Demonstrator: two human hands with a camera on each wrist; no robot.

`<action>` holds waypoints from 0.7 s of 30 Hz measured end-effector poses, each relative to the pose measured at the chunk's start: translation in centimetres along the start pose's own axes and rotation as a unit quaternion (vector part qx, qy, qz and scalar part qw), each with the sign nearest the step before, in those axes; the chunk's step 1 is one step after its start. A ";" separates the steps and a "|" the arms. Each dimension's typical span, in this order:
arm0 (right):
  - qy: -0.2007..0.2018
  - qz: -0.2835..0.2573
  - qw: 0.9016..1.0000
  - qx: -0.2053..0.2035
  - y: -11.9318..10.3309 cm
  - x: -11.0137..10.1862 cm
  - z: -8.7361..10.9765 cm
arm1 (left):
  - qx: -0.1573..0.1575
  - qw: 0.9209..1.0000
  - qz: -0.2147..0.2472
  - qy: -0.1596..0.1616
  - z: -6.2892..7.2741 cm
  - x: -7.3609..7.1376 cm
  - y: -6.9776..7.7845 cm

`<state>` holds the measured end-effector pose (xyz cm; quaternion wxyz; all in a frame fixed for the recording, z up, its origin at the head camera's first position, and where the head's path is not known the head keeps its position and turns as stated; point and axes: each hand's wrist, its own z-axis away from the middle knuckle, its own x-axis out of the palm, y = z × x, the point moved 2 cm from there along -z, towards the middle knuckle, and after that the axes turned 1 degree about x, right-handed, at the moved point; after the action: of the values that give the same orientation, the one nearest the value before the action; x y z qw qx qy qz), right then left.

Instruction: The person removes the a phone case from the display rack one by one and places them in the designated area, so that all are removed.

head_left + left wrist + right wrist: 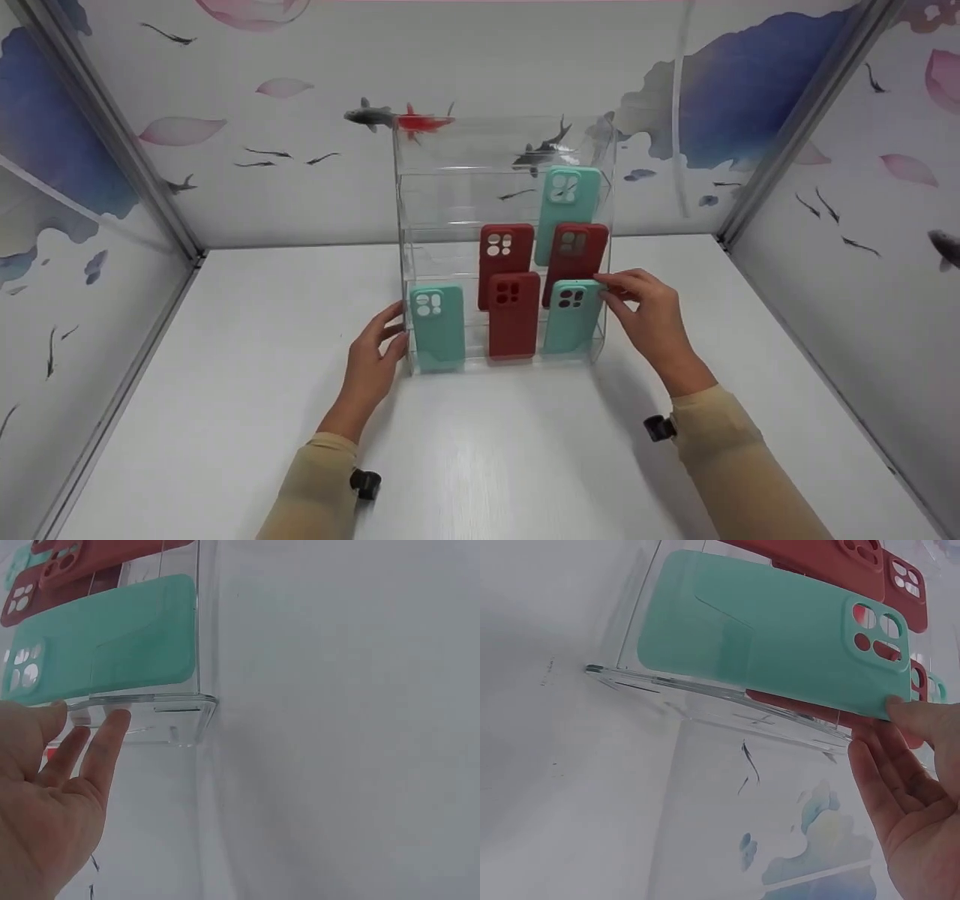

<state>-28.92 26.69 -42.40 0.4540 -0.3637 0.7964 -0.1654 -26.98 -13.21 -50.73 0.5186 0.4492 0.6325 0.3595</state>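
A clear acrylic display rack (442,199) with stepped tiers holds several phone cases. My right hand (649,319) pinches the upper right corner of a turquoise phone case (571,322) on the bottom tier, thumb at its edge and fingers behind. In the right wrist view this case (780,637) leans on the rack with its camera cutouts toward the hand. My left hand (373,360) touches the rack's left side wall with extended fingers. Beside it, another turquoise phone case (439,322) stands at the bottom left. A red phone case (514,319) stands between the two.
Higher on the rack are two more red phone cases, one left (505,251) and one right (581,247), and a turquoise phone case (570,202) at the upper right. The rack stands on a white table (480,465), enclosed by printed panels (480,60) with metal corner posts.
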 end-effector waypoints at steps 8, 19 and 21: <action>-0.017 -0.005 1.000 -0.004 -0.8 -0.3 0.1 | -0.008 1.000 -0.014 -0.013 -0.2 0.0 0.0; 0.019 -0.060 0.995 -0.082 -4.9 -1.0 0.2 | -0.008 1.000 0.004 -0.021 -0.4 -0.2 -0.3; 0.022 -0.077 0.992 -0.099 -6.0 -1.1 0.2 | -0.007 1.000 0.004 -0.023 -0.5 -0.3 -0.2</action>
<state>-25.79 23.39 -38.27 0.3843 -0.4633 0.7882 -0.1276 -27.46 -13.57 -50.76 0.5348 0.4565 0.6160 0.3552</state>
